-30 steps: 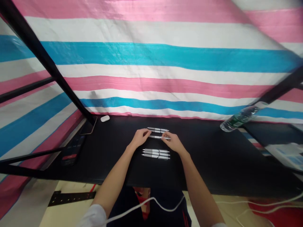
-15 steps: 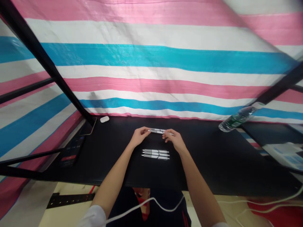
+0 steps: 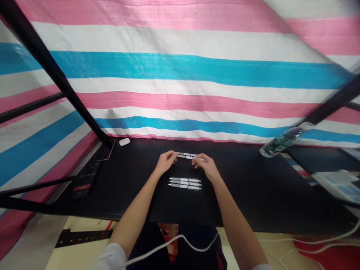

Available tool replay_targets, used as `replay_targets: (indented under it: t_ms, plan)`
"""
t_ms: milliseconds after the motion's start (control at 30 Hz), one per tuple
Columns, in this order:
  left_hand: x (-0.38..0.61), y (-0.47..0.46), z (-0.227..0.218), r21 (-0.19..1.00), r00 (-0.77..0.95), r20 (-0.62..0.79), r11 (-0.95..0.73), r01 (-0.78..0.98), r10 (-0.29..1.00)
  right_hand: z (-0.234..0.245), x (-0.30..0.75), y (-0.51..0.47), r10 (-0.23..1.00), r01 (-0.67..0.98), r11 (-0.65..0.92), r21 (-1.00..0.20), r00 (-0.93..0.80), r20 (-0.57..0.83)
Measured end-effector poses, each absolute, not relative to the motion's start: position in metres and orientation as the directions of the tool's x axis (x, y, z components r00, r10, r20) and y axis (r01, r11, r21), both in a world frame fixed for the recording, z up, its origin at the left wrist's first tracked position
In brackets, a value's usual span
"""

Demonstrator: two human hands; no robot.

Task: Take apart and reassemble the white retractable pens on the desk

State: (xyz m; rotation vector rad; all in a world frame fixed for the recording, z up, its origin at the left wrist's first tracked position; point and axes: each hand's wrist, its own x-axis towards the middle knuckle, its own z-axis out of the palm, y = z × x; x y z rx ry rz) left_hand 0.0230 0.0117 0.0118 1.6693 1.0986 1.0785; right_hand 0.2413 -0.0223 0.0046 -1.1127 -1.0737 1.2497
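Observation:
Two white pens with dark bands lie side by side on the black table top (image 3: 239, 183), just beyond my hands. My left hand (image 3: 167, 162) pinches the left end of the nearer white pen (image 3: 186, 157), and my right hand (image 3: 204, 167) has its fingertips on the right end. The farther pen (image 3: 187, 154) lies against it, touching neither hand as far as I can see. Closer to me, between my forearms, a row of 3 similar pens (image 3: 185, 183) lies parallel and close together.
A phone (image 3: 105, 150) and a white earbud case (image 3: 124, 141) sit at the table's far left, with a dark box (image 3: 86, 180) beyond the left edge. A water bottle (image 3: 284, 142) lies tilted at the right. Striped tarpaulin (image 3: 180, 93) and black poles (image 3: 53, 78) surround the table.
The pen between my hands has slid away from me, up against the farther pen. My right hand has moved slightly inward with it. The row of 3 pens has not moved.

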Motion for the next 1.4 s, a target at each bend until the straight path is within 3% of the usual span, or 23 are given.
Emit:
replay_targets:
  t_ms: [200, 633, 867, 1133, 1400]
  plan:
    - [0.0235, 0.0122, 0.0116, 0.977, 0.300, 0.198, -0.214, 0.022, 0.933, 0.0038, 0.2434, -0.0217, 0.999, -0.174, -0.001, -0.985, 0.041, -0.008]
    - [0.0220, 0.0145, 0.0095, 0.976, 0.256, 0.119, -0.161, 0.146, 0.959, 0.0071, 0.2403, -0.0237, 0.999, -0.307, -0.006, -0.952, 0.032, -0.017]
    - [0.0243, 0.0132, 0.0091, 0.985, 0.318, 0.167, -0.174, -0.008, 0.933, 0.0056, 0.2418, -0.0218, 0.996, -0.365, 0.004, -0.931, 0.082, -0.028]
    - [0.0248, 0.0126, 0.0085, 0.981, 0.279, 0.119, -0.155, 0.113, 0.953, 0.0047, 0.2423, -0.0218, 0.998, -0.375, -0.003, -0.927, 0.057, -0.026]
    - [0.0238, 0.0128, 0.0073, 0.982, 0.349, 0.153, -0.183, 0.054, 0.925, 0.0063, 0.2431, -0.0218, 0.998, -0.377, 0.003, -0.926, 0.061, -0.021]
